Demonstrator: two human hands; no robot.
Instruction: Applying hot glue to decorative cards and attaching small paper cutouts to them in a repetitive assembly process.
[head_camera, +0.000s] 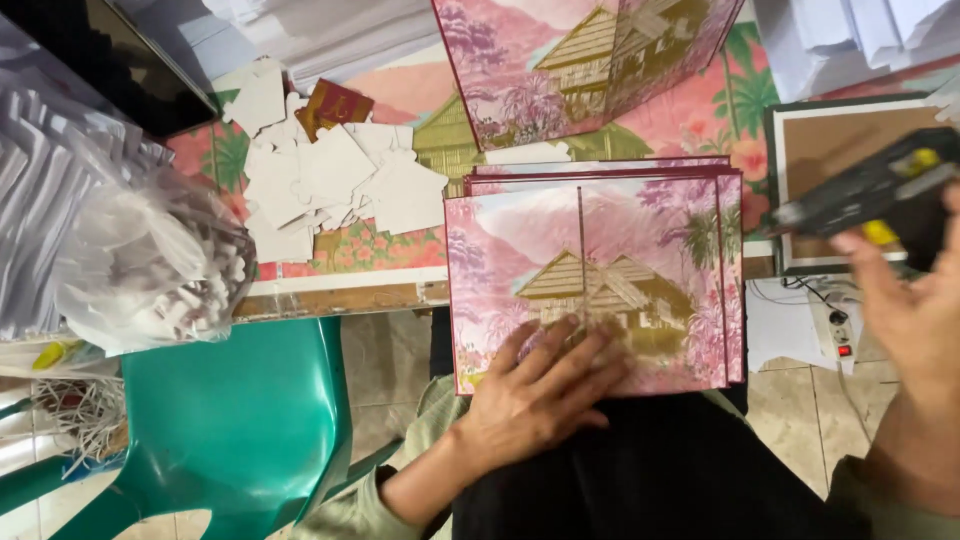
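Note:
My left hand (540, 390) lies flat, fingers spread, on the top of a stack of pink printed cards (590, 280) showing a hut and palms; the stack rests on my lap. My right hand (915, 310) at the right edge grips a black glue gun with yellow parts (865, 190), its nozzle pointing left toward the stack's right side. Another pink printed card, folded and standing (570, 60), is on the table beyond the stack.
White die-cut cardboard pieces (330, 175) lie scattered on the floral-covered table. A clear bag of white paper pieces (150, 270) sits at the left, above a green plastic chair (240, 420). A framed brown board (850, 140) and a power strip (835, 325) are at the right.

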